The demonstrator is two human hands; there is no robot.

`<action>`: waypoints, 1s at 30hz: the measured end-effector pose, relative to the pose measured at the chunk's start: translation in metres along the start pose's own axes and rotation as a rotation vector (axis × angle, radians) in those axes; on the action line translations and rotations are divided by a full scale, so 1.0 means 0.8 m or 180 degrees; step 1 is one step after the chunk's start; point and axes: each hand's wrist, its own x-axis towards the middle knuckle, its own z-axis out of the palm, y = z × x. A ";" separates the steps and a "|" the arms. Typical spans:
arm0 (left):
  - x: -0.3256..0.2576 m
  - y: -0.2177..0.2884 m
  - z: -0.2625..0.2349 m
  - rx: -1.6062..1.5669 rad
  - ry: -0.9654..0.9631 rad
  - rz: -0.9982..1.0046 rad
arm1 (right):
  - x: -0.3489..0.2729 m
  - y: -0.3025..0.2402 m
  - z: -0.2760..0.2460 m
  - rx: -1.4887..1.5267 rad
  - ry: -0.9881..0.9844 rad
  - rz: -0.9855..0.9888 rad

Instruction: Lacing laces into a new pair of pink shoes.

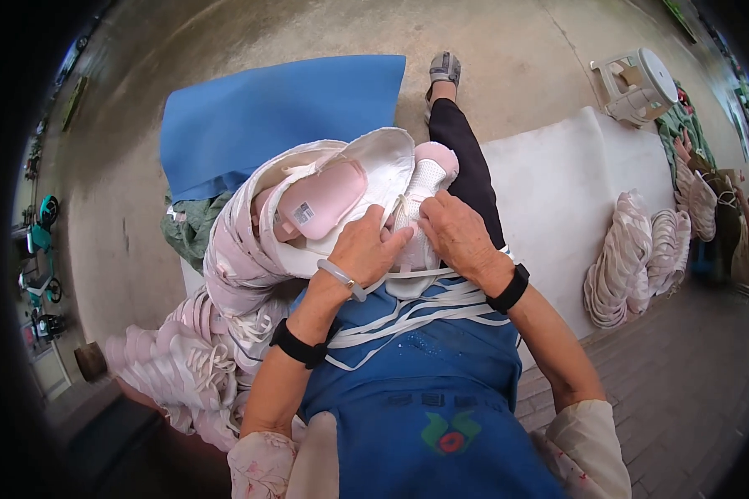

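A pink-and-white shoe upper (424, 179) lies on my lap, toe pointing away from me. My left hand (364, 248) grips its near side, fingers curled over the edge beside the lace area. My right hand (456, 234) presses on the same upper from the right, fingertips at the white lace (404, 209). Several loose white laces (408, 312) drape across my blue apron (424, 391). Just left of my hands, a stack of the same pink uppers (308, 204) curves over my left knee, the top one showing its pink insole.
More pink uppers (187, 362) are piled at lower left. A blue mat (266, 116) lies on the concrete floor ahead. A white sheet (558, 183) on the right carries further stacks of uppers (632, 258). A white plastic stool (641, 83) stands at upper right.
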 end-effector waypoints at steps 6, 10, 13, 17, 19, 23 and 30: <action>0.016 -0.019 0.005 0.0291 -0.0027 0.0357 | 0.000 0.016 -0.011 0.0590 0.0067 0.0350; -0.006 -0.001 -0.015 0.0144 0.0048 0.0048 | 0.002 0.026 -0.028 0.1519 -0.0522 0.1072; -0.012 0.001 -0.027 -0.0852 0.0365 -0.0116 | -0.002 0.032 -0.021 0.1602 -0.0299 0.0739; -0.016 0.014 -0.034 -0.1773 0.0370 -0.0820 | -0.001 0.030 -0.011 0.1072 0.0164 0.0527; -0.014 0.008 -0.033 -0.1470 0.0973 -0.0527 | 0.002 0.027 -0.011 0.0788 0.0327 0.0327; -0.004 -0.001 -0.048 -0.0890 0.0426 -0.0190 | 0.011 0.022 -0.013 0.0812 0.0096 0.0638; 0.030 0.015 0.011 -0.0103 0.1258 0.1110 | 0.020 0.007 -0.010 0.0373 0.0089 0.0685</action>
